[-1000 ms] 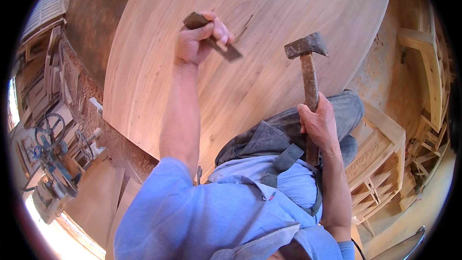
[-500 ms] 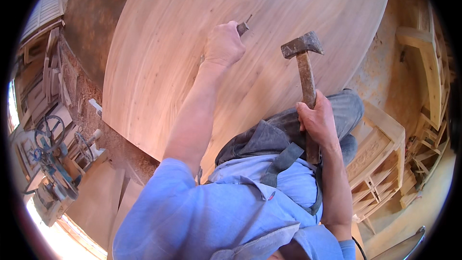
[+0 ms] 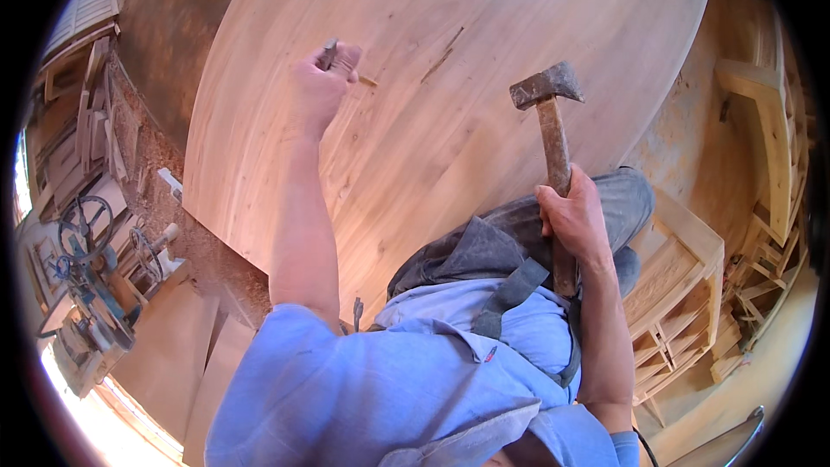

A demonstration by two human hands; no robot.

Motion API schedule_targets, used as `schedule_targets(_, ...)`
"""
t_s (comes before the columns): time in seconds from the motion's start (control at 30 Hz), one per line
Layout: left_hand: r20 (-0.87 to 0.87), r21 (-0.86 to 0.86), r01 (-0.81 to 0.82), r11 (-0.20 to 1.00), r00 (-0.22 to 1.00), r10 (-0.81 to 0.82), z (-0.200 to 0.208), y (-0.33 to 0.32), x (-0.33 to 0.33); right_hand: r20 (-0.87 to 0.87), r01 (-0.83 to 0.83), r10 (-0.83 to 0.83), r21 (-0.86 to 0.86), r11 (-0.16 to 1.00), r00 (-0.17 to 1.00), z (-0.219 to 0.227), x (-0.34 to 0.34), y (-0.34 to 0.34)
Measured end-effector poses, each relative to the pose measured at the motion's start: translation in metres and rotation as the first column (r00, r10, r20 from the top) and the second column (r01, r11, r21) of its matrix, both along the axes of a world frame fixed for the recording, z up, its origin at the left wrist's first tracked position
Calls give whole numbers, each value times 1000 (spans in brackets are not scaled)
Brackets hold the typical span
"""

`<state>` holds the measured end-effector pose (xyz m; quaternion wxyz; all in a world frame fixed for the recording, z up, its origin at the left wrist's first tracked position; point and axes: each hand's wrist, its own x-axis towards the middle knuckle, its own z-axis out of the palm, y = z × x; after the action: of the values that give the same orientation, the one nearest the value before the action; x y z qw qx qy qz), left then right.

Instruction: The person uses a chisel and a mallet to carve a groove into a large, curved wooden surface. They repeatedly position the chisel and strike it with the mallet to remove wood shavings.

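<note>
My left hand (image 3: 322, 91) is closed around a chisel (image 3: 328, 54), raised over the large pale wooden panel (image 3: 285, 164). Only the tool's grey end shows above the fist; the rest is hidden. To the right of this hand, a narrow dark slot (image 3: 443, 63) runs along the grain. My right hand (image 3: 574, 216) grips a hammer (image 3: 547, 86) midway along its worn wooden handle. Its heavy dark head, flared on one side, points up and away from me, above the panel near my bent knee.
Sawdust (image 3: 156, 182) lies left of the panel, beside stacked wooden pieces (image 3: 95, 112). A machine with a handwheel (image 3: 86, 229) stands at the left. Carved wooden frames (image 3: 674, 277) and a curved timber piece (image 3: 769, 121) are on the right.
My left hand has moved left with the chisel, away from the slot, leaving the slot in full view. The right hand and hammer have hardly moved.
</note>
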<state>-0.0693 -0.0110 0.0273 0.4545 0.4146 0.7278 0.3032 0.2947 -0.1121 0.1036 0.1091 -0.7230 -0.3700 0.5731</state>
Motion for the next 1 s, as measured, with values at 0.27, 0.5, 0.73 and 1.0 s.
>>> schedule_targets(0.27,648,254,-170,952,761,-38,7,24,46,40,-31,31,11,999,999,5,-5,3)
schedule_targets(0.5,716,298,-175,938,691,-98,-10,43,80,71,-16,15,8,1000,997,5,-5,1)
schedule_targets(0.73,612,312,-124,942,785,-99,-14,40,88,59,-10,9,8,1000,998,5,-7,2)
schedule_targets(1.0,397,416,35,909,892,-216,-13,17,97,350,-268,122,407,873,929,15,-18,0)
